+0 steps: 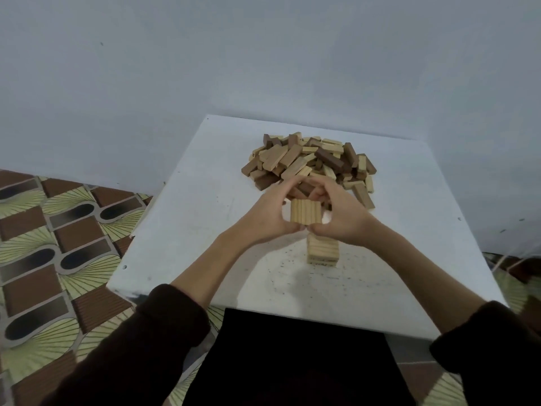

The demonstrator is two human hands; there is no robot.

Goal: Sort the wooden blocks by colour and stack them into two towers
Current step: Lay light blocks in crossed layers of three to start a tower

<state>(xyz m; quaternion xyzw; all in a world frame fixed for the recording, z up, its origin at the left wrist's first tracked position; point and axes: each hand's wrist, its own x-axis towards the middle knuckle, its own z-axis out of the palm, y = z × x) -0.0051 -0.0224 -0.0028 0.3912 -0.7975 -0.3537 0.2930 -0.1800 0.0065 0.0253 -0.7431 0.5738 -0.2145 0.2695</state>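
Left grip [263, 215], right grip [342, 215] clasp pale blocks [306, 211]

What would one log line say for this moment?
left hand + right hand: gripping row of light blocks | light tower: below | mixed pile: behind

Bare matt wood across pile of blocks [310, 162], part pale, part dark brown. Fine straight grain, unvarnished, on row of pale blocks [306, 211]. White, smooth, matt on table [205, 206], with dark specks near front. Slight sheen on patterned floor covering [58, 230]. Dark soft cloth on sleeves [131, 347].
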